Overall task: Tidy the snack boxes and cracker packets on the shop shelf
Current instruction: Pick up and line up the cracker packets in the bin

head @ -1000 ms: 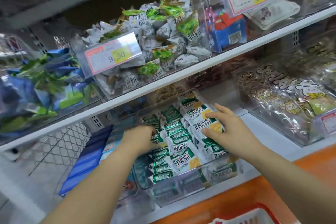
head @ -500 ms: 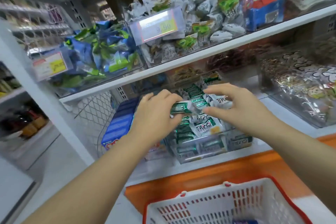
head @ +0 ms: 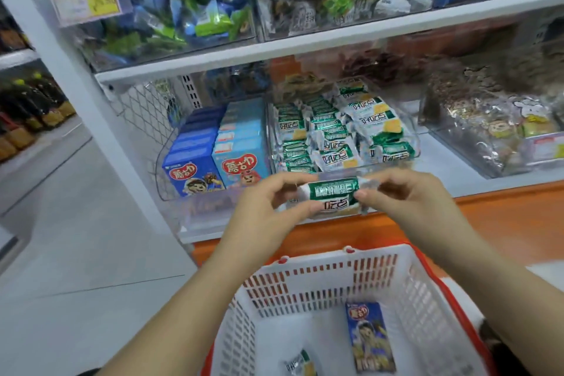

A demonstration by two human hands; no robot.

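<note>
Both hands hold one green and white cracker packet (head: 332,195) in front of the lower shelf, above the basket. My left hand (head: 265,207) pinches its left end and my right hand (head: 406,195) pinches its right end. Behind it a clear bin (head: 415,143) holds several matching cracker packets (head: 335,131). To its left stand rows of dark blue snack boxes (head: 192,162) and light blue snack boxes (head: 241,149).
A white basket with red trim (head: 323,278) sits below my hands, holding a snack box (head: 369,336) and a small packet (head: 300,365). Clear bins of wrapped sweets (head: 171,3) fill the upper shelf. Another bin of snack packs (head: 494,131) stands at right. Grey floor lies left.
Both hands have drawn back from the bin toward me with the cracker packet held between them. The view has tilted down, bringing the basket fully into sight.
</note>
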